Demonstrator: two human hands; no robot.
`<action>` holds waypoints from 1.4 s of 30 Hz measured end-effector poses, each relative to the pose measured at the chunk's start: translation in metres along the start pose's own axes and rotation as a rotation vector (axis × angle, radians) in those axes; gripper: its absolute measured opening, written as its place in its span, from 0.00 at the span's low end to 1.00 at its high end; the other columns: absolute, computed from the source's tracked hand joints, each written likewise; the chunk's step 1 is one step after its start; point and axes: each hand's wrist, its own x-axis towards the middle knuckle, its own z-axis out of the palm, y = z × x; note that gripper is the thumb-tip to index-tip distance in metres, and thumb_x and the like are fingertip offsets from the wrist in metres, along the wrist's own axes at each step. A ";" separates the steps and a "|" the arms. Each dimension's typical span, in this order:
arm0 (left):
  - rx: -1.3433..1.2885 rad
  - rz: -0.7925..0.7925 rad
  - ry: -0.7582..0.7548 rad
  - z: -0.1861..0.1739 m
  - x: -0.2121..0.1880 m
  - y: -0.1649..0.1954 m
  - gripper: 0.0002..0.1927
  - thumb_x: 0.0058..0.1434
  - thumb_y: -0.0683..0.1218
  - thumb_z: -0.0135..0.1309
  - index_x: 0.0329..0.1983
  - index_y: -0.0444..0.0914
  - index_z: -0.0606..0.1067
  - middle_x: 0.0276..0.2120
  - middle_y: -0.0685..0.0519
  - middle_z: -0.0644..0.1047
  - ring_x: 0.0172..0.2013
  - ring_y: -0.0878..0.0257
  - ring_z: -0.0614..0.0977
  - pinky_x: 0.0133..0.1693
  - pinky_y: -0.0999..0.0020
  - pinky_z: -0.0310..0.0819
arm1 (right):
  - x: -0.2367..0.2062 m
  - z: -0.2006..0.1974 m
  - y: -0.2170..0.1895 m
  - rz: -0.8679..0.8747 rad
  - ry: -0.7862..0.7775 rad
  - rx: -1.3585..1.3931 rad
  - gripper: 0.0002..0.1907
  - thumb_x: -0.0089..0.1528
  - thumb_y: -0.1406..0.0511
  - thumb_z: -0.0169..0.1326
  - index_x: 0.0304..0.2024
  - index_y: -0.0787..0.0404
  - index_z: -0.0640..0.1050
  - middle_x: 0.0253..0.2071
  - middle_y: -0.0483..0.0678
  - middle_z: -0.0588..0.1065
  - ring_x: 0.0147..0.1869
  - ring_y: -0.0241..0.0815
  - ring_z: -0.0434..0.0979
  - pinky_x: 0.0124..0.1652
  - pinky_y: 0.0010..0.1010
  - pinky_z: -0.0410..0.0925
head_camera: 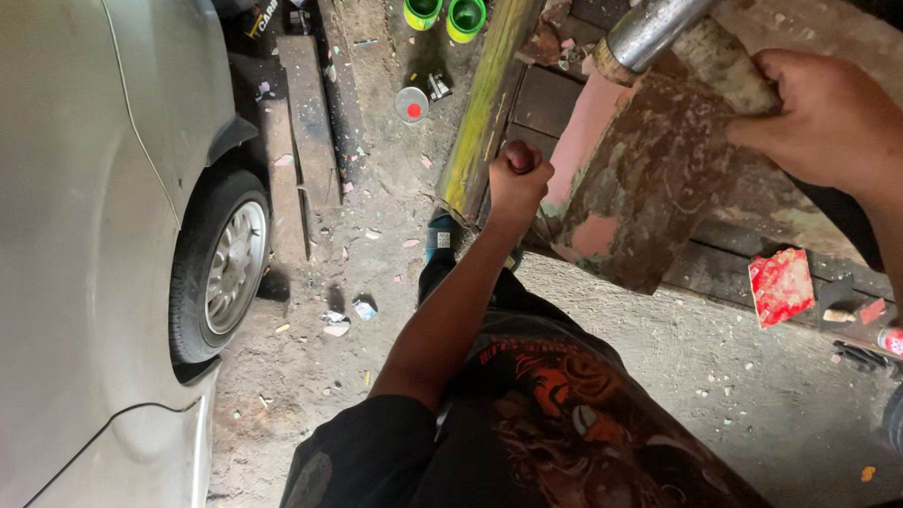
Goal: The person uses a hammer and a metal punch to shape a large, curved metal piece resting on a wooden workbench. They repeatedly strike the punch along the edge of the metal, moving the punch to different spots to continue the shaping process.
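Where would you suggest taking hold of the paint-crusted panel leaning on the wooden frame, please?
Grip the crusted panel by its two free edges. The right hand already clamps the upper right edge near the metal pipe, and the left hand is fisted at its left edge. Come from the near side: the wooden frame blocks the far side.

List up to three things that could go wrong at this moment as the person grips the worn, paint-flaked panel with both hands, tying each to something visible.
1. The right hand grips the rusty panel bare, so its rough edge might cut skin.
2. The left hand is closed at the panel's other edge beside the yellow beam; fingers could get pinched.
3. The silver car stands close, and scraps litter the dirt floor: a slip might dent it.
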 end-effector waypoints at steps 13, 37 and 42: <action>0.049 0.050 -0.216 0.005 0.006 -0.007 0.12 0.53 0.34 0.59 0.27 0.38 0.67 0.23 0.59 0.66 0.21 0.71 0.67 0.22 0.68 0.61 | 0.006 -0.005 -0.050 0.011 -0.060 -0.087 0.18 0.58 0.64 0.63 0.48 0.69 0.78 0.29 0.59 0.76 0.29 0.51 0.80 0.33 0.41 0.71; 0.164 0.250 -0.161 -0.003 0.003 -0.032 0.23 0.50 0.33 0.60 0.22 0.43 0.56 0.20 0.59 0.60 0.23 0.71 0.61 0.25 0.66 0.58 | -0.009 -0.004 -0.038 0.075 0.008 -0.089 0.20 0.59 0.63 0.64 0.50 0.67 0.78 0.33 0.59 0.78 0.33 0.52 0.80 0.37 0.42 0.71; 0.022 0.107 -0.127 -0.006 0.012 -0.012 0.15 0.53 0.34 0.59 0.23 0.39 0.64 0.21 0.60 0.65 0.21 0.71 0.66 0.22 0.68 0.58 | -0.010 -0.007 -0.029 -0.074 0.035 -0.123 0.19 0.59 0.63 0.65 0.46 0.68 0.78 0.32 0.56 0.77 0.34 0.48 0.79 0.37 0.39 0.70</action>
